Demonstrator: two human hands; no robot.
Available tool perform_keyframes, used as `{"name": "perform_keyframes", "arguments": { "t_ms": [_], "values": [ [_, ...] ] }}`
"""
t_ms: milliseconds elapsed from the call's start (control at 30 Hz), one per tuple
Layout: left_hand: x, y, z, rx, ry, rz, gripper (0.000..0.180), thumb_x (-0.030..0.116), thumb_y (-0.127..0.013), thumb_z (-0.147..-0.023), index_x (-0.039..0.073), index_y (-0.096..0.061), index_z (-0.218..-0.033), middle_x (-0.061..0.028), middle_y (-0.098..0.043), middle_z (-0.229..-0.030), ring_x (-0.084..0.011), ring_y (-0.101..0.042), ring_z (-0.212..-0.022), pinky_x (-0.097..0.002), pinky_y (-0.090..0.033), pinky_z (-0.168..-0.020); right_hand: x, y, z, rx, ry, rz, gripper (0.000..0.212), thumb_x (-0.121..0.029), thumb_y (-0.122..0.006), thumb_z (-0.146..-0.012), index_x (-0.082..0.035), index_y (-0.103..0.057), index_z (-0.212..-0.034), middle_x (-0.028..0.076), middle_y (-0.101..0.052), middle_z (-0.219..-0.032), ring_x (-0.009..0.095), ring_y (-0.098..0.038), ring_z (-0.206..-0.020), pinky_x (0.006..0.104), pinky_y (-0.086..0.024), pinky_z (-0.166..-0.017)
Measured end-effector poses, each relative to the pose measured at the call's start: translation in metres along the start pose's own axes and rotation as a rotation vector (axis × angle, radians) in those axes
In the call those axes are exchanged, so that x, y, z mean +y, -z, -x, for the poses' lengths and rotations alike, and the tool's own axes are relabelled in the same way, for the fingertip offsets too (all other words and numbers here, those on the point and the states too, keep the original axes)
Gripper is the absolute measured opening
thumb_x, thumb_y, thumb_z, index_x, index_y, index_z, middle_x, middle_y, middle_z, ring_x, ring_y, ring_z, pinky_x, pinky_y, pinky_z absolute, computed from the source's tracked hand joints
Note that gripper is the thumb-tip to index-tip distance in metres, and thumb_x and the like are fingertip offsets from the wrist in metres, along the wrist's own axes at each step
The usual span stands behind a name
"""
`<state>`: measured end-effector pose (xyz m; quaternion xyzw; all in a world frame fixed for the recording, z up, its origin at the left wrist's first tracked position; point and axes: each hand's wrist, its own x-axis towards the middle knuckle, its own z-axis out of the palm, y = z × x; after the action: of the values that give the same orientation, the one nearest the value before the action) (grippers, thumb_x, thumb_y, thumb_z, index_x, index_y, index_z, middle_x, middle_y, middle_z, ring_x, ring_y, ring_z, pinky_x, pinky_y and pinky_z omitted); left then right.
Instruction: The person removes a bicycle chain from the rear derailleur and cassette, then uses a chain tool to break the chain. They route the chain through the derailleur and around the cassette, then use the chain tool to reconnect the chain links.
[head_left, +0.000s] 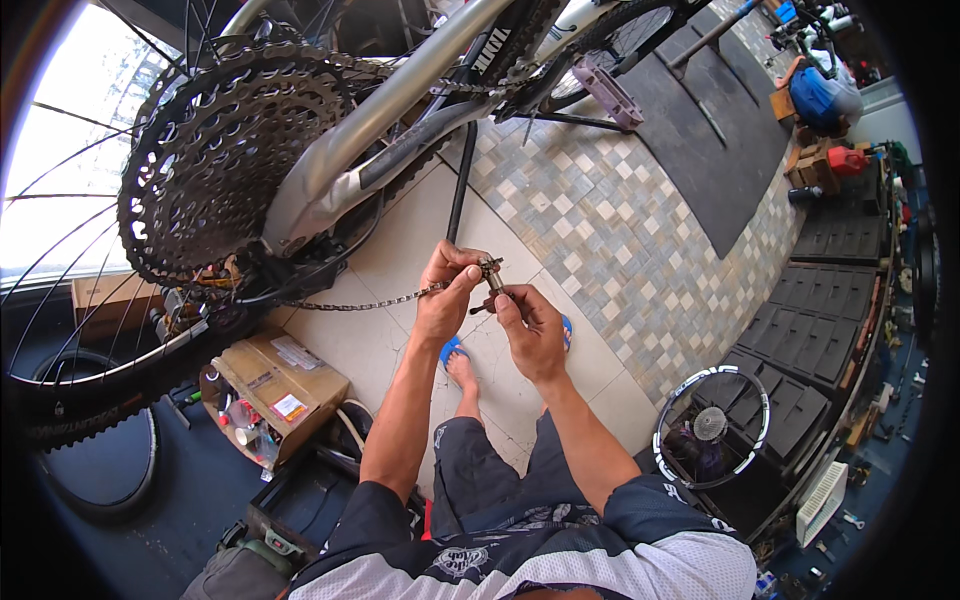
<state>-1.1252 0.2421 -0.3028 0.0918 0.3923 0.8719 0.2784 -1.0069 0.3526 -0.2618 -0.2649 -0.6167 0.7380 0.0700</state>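
A bicycle chain runs from below the rear cassette across to my left hand, whose fingers are pinched on its end. Closed around a small metal chain tool is my right hand, with a dark handle sticking out beside its thumb. The tool's head meets the fingertips of my left hand, where the chain's end is partly hidden. Both hands are together in front of my body, above the tiled floor. The silver bicycle frame stands raised at the upper left.
A torn cardboard box with small items stands at the lower left, near a loose tyre. To the right are a wheel rim and black drawers. Another person crouches at the far right, beyond a dark mat.
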Motion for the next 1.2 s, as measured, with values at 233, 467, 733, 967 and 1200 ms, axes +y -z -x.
{"name": "perform_keyframes", "arguments": {
  "t_ms": [233,467,733,967,1200],
  "values": [
    [0.011,-0.003,0.001,-0.057,0.043,0.053,0.018,0.011,-0.070,-0.098,0.009,-0.055,-0.107,-0.0168,-0.065,-0.107,-0.0246,-0.064,-0.106,-0.0375,-0.050,-0.096,-0.016,-0.009,0.006,-0.057,-0.206,-0.540,0.031,-0.020,-0.060,-0.108,-0.003,-0.052,-0.132,0.014,-0.076,-0.100,0.022,-0.075,-0.092,0.0318,-0.055,-0.076],
    [0.006,-0.003,0.001,-0.094,0.048,0.163,0.017,0.009,-0.071,-0.097,0.008,-0.056,-0.104,-0.0164,-0.068,-0.106,-0.0240,-0.066,-0.103,-0.0387,-0.053,-0.094,-0.018,-0.008,0.007,-0.138,-0.609,-1.253,0.023,-0.020,-0.058,-0.105,-0.003,-0.062,-0.119,0.009,-0.075,-0.094,0.023,-0.068,-0.085,0.0352,-0.052,-0.076],
    [0.004,0.000,-0.002,-0.026,0.005,0.037,0.017,0.003,-0.071,-0.097,0.007,-0.056,-0.103,-0.0153,-0.067,-0.107,-0.0211,-0.065,-0.102,-0.0351,-0.053,-0.093,-0.060,-0.017,0.016,-0.012,-0.459,-1.157,0.028,-0.014,-0.063,-0.102,-0.002,-0.058,-0.126,0.011,-0.073,-0.100,0.023,-0.069,-0.091,0.0355,-0.055,-0.081],
    [0.005,0.000,-0.007,-0.019,0.007,-0.046,0.017,0.006,-0.072,-0.096,0.007,-0.056,-0.103,-0.0151,-0.067,-0.106,-0.0210,-0.064,-0.102,-0.0382,-0.050,-0.098,-0.028,-0.007,0.008,0.151,0.218,0.135,0.027,-0.015,-0.075,-0.100,-0.002,-0.064,-0.120,0.012,-0.072,-0.101,0.017,-0.072,-0.088,0.0288,-0.058,-0.067],
    [0.001,-0.003,-0.008,-0.006,-0.042,0.017,0.018,0.005,-0.073,-0.095,0.007,-0.056,-0.102,-0.0135,-0.069,-0.105,-0.0161,-0.064,-0.096,-0.0348,-0.052,-0.091,-0.030,-0.006,0.003,0.193,0.440,0.417,0.014,-0.013,-0.073,-0.101,-0.001,-0.067,-0.105,0.009,-0.073,-0.085,0.015,-0.071,-0.074,0.0295,-0.056,-0.069]
  ]
}}
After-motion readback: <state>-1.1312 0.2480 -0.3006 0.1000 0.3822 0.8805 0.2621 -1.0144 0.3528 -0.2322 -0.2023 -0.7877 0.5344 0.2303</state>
